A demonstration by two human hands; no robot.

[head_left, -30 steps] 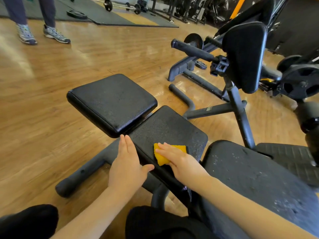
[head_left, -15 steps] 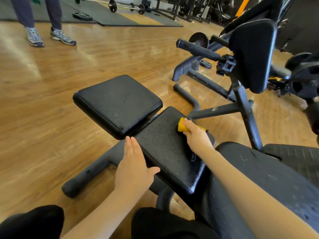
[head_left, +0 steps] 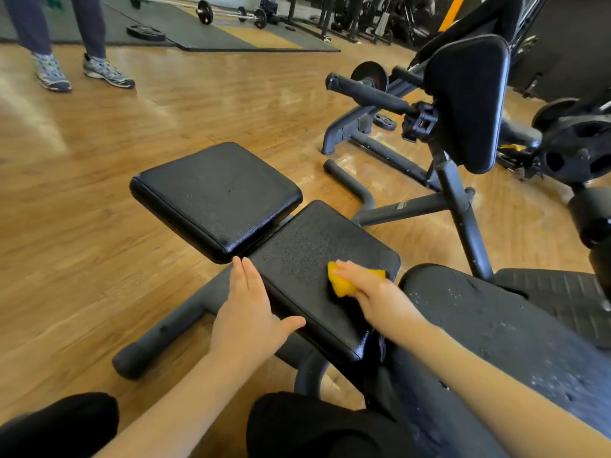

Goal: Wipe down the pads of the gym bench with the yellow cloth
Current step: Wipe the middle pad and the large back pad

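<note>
Cloth work sits on the middle pad (head_left: 317, 259) right now, and we use that pad as our landmark. Our right hand (head_left: 370, 292) presses the yellow cloth (head_left: 344, 282) flat on the pad's right half, close to its right edge; the grip is clenched over the cloth, fingers spread on top, with yellow showing at both sides of the hand. Half a second ago the cloth was at the pad's far right corner, and half a second before that near the pad's near edge, so we read 1 full stroke out and a return now under way. Our left hand (head_left: 248, 312) lies open against the pad's left edge, grasping nothing, thumb hooked on the top, much as it lay in both earlier views.

We judge this pad about covered, though its near corner may want another pass. To the pad's left and beyond it, the glossy square pad (head_left: 215, 196) shows no cloth on it. To the pad's right, the big seat pad (head_left: 496, 332) carries pale specks and looks untouched. The upright pad (head_left: 469, 100) stands well beyond. So 3 pads likely remain.
</note>
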